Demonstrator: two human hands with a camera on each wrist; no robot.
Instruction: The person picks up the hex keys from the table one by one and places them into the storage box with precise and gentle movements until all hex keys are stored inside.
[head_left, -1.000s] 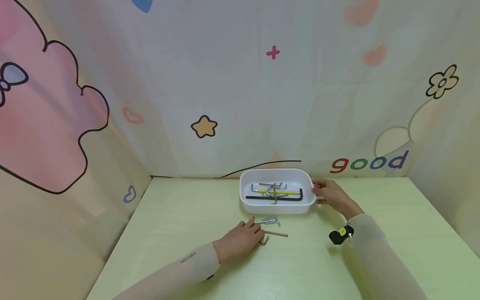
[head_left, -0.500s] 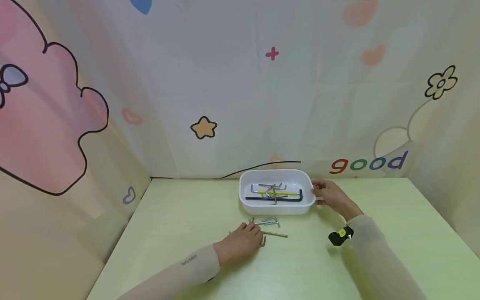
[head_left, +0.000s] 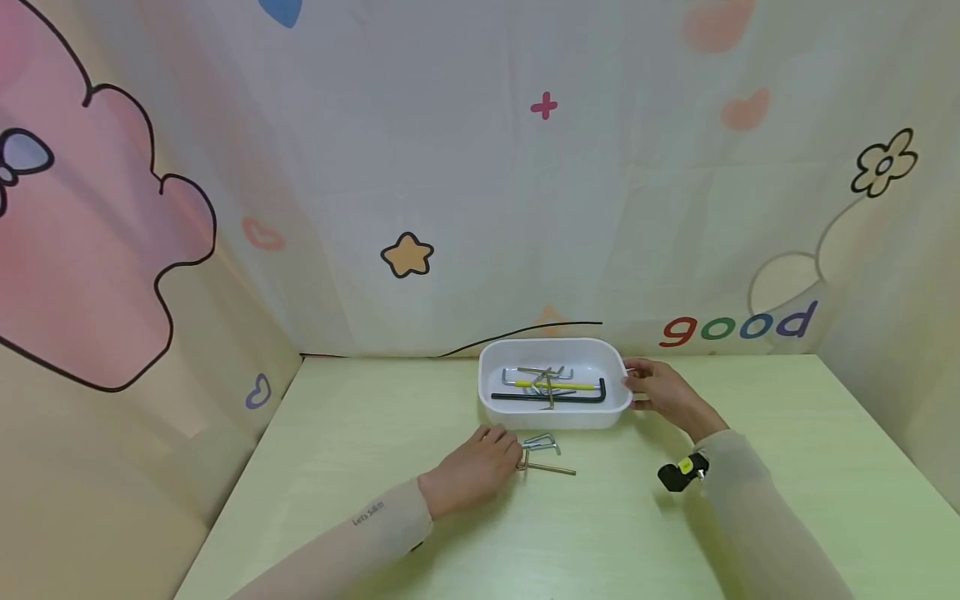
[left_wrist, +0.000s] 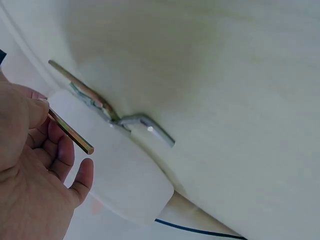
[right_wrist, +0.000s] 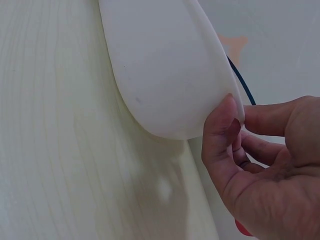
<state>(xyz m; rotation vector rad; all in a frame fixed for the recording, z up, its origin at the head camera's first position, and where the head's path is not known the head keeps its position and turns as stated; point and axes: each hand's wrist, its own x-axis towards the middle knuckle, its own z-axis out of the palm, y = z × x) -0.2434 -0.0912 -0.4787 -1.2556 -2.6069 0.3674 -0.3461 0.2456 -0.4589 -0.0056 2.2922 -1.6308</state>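
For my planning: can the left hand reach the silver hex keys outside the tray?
Probably yes: the silver hex keys lie beside the left hand, their right ends uncovered, though it pinches a golden key.

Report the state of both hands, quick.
Left hand: holding a slim, brass-coloured metal hex key.
Right hand: holding the white, rounded-rectangular plastic tray by its rim.

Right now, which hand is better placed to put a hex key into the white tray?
Probably your left hand: it pinches a golden hex key near the white tray, while your right hand is busy gripping the tray's end.
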